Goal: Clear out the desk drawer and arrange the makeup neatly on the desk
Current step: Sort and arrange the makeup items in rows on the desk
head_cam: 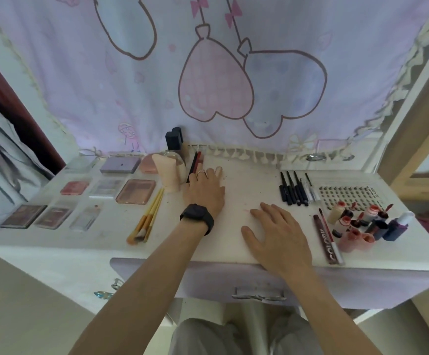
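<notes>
My left hand (pixel 205 190) lies on the white desk (pixel 246 180) with its fingertips at two slim red and black lip pencils (pixel 195 163) near the back edge; whether it grips them I cannot tell. My right hand (pixel 277 231) rests flat and open on the desk's middle front. Several eyeshadow and blush palettes (pixel 135 191) lie in rows on the left. Yellow-handled brushes (pixel 148 217) lie beside them. Black pencils and mascaras (pixel 294 188) lie in a row on the right, with small lip-gloss bottles (pixel 356 221) and a lash tray (pixel 349 194). The lilac drawer (pixel 259 283) below appears shut.
A peach tube (pixel 167 172), a clear dome and a dark bottle (pixel 174 139) stand at the back centre. A long dark tube (pixel 328 239) lies at the front right. A pink printed cloth (pixel 208 73) hangs behind the desk. My knees are below the drawer.
</notes>
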The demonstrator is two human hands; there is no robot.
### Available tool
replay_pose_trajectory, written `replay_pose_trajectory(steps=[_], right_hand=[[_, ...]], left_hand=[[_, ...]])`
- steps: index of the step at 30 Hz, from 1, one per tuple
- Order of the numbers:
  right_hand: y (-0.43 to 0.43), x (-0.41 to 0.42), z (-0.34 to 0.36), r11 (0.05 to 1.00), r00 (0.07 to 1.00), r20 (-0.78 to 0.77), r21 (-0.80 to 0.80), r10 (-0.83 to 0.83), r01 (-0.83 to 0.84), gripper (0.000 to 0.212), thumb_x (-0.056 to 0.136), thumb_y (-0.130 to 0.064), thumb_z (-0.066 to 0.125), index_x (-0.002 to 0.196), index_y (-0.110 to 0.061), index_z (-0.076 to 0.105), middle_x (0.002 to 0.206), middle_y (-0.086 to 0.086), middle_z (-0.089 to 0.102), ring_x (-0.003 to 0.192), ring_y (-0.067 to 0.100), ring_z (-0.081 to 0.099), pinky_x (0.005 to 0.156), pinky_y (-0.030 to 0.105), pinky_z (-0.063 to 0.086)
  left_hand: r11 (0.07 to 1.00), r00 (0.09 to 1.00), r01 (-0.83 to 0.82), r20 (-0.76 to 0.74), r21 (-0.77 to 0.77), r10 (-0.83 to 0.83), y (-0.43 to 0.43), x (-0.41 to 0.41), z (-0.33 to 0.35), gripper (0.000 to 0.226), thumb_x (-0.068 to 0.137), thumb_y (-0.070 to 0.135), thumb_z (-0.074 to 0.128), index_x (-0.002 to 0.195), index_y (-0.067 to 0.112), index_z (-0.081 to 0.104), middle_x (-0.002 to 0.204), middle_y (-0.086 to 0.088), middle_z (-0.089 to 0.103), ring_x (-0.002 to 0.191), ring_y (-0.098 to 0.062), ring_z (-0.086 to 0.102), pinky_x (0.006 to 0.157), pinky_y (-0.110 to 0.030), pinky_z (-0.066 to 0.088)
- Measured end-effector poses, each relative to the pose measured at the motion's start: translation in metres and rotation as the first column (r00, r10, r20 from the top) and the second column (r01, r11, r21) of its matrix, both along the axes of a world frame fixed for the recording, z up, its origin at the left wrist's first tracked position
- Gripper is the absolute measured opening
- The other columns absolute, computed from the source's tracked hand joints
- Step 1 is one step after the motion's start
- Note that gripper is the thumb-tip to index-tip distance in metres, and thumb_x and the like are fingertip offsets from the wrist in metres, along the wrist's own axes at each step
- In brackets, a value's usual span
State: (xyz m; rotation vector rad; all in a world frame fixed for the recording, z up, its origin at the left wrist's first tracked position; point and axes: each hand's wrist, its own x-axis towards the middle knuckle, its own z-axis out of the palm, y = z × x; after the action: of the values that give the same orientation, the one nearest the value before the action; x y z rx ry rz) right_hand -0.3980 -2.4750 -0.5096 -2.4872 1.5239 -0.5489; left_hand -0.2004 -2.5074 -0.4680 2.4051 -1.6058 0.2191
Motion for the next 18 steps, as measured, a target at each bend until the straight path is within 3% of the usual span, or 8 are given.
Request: replay_pose_trajectory(steps=[3,6,9,12,15,18], right_hand=[[0.000,0.000,0.001,1.000,1.000,0.004,-0.003,0.000,0.001,0.062,0.095,-0.066,0.033,0.147,-0.035,0.044,0.160,-0.009,0.036,0.149,0.014,0.024,0.122,0.036,0.018],[0.000,-0.001,0.002,1.000,1.000,0.011,0.009,0.000,0.000,0.062,0.095,-0.067,0.033,0.148,-0.035,0.043,0.161,-0.010,0.033,0.149,0.013,0.022,0.122,0.036,0.016],[0.001,-0.001,0.004,1.000,1.000,0.031,0.008,0.002,-0.002,0.067,0.094,-0.068,0.031,0.149,-0.031,0.042,0.159,-0.009,0.037,0.148,0.013,0.025,0.122,0.036,0.021],[0.003,-0.002,0.007,0.998,0.977,0.207,0.037,-0.053,0.046,0.078,0.091,-0.074,0.028,0.150,-0.023,0.036,0.150,-0.007,0.045,0.140,0.011,0.034,0.111,0.038,0.038],[0.004,-0.006,0.009,0.995,0.907,0.412,0.080,-0.088,0.060,0.079,0.090,-0.078,0.028,0.151,-0.027,0.028,0.134,-0.019,0.050,0.117,-0.017,0.034,0.089,0.028,0.043],[0.006,-0.007,0.012,0.996,0.832,0.550,0.072,-0.077,0.045,0.074,0.089,-0.082,0.025,0.143,-0.033,0.036,0.111,-0.026,0.056,0.101,-0.014,0.048,0.074,0.020,0.039]], left_hand=[[0.998,0.999,-0.027,-0.022,0.058,0.028,0.006,0.001,0.000,0.038,0.102,0.044,0.043,0.116,0.012,0.058,0.117,-0.010,0.061,0.112,-0.029,0.050,0.086,-0.038,0.043],[1.000,1.000,0.019,-0.024,0.023,-0.019,0.015,-0.002,0.000,0.036,0.103,0.042,0.041,0.112,0.015,0.062,0.113,-0.007,0.063,0.109,-0.028,0.051,0.086,-0.038,0.042],[0.991,0.967,0.086,-0.232,-0.104,-0.108,0.034,-0.011,-0.006,0.032,0.103,0.043,0.044,0.117,0.021,0.063,0.110,-0.002,0.061,0.104,-0.025,0.053,0.085,-0.040,0.048],[0.949,0.810,0.101,-0.529,-0.299,-0.253,0.056,-0.026,-0.014,0.023,0.100,0.039,0.053,0.118,0.028,0.063,0.102,0.004,0.062,0.093,-0.017,0.055,0.079,-0.035,0.049],[0.903,0.760,0.136,-0.541,-0.408,-0.359,0.076,-0.040,-0.025,0.019,0.098,0.038,0.058,0.116,0.035,0.062,0.099,0.011,0.063,0.091,-0.010,0.054,0.074,-0.027,0.043],[0.878,0.788,0.205,-0.459,-0.432,-0.410,0.091,-0.045,-0.031,0.022,0.096,0.038,0.060,0.119,0.039,0.060,0.103,0.015,0.062,0.096,-0.007,0.053,0.074,-0.025,0.046]])
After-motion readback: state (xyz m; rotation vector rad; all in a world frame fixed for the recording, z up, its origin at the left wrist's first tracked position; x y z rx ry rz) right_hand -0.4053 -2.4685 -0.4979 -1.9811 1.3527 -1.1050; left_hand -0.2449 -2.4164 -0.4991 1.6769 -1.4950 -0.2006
